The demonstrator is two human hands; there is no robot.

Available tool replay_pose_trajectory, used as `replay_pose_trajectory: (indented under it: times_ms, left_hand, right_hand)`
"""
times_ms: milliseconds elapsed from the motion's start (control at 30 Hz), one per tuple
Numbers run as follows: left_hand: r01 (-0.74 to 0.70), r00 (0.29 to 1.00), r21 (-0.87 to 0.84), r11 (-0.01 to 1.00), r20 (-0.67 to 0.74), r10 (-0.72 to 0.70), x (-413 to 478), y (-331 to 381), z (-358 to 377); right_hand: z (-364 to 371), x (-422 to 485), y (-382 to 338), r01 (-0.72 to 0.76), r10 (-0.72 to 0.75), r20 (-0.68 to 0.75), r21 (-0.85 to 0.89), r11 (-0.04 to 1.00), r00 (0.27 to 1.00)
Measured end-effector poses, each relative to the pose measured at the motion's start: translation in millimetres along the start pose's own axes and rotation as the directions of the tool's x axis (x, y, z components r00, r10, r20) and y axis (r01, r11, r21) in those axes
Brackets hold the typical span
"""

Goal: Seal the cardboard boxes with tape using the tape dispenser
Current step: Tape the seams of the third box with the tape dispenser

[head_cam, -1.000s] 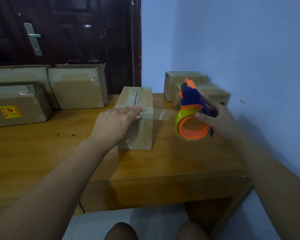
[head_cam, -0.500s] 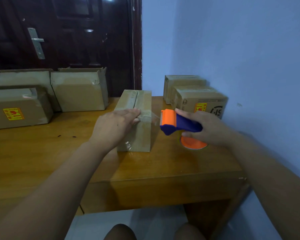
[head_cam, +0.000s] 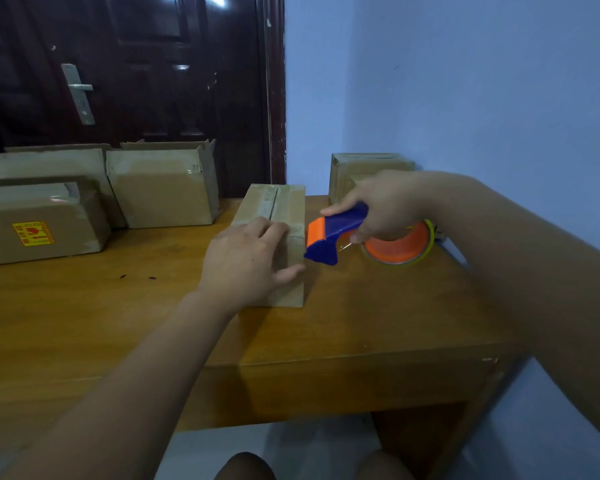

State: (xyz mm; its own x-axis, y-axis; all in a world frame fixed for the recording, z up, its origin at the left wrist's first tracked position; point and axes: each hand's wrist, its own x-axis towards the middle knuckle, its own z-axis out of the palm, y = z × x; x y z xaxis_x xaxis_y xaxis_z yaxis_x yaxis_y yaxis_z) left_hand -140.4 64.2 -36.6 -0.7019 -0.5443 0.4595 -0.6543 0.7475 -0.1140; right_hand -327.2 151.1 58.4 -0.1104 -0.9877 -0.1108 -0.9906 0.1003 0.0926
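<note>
Dim, bluish light with small glare spots high on the glossy dark door (head_cam: pixel 153 98), soft shadows toward the table's (head_cam: pixel 84 306) right edge, a slightly soft picture and wide-angle bending at the edges.

The right hand (head_cam: pixel 385 202) has swung the tape dispenser (head_cam: pixel 336 232) down against the box (head_cam: pixel 290 206).

Left hand (head_cam: pixel 246 258) lay palm-down on the cardboard box (head_cam: pixel 290 206), fingers extended across its top and thumb laid against its near face. The bare left forearm (head_cam: pixel 136 368) reached in from the lower left. Right hand (head_cam: pixel 385 206) gripped the handle of the tape dispenser (head_cam: pixel 336 233), fingers curled round it, back of the hand uppermost. The bare right forearm (head_cam: pixel 534 271) entered from the right edge.
</note>
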Motion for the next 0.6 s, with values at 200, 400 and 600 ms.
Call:
replay_pose_trajectory:
  times_ms: [200,400,600]
  left_hand:
    - [0.125,0.991,-0.001,0.992,-0.045,-0.125,8,21,10]
    - [0.113,0.992,-0.021,0.993,-0.050,-0.114,7,18,10]
    - [0.072,0.997,-0.013,0.997,0.016,-0.072,6,14,12]
  right_hand:
    - [-18,15,-9,0.008,-0.005,0.109,-0.022,1.000,0.994]
    - [-15,17,-5,-0.040,0.022,0.212,0.082,0.996,0.977]
    - [13,15,10,-0.124,0.021,0.326,0.299,0.946,0.945]
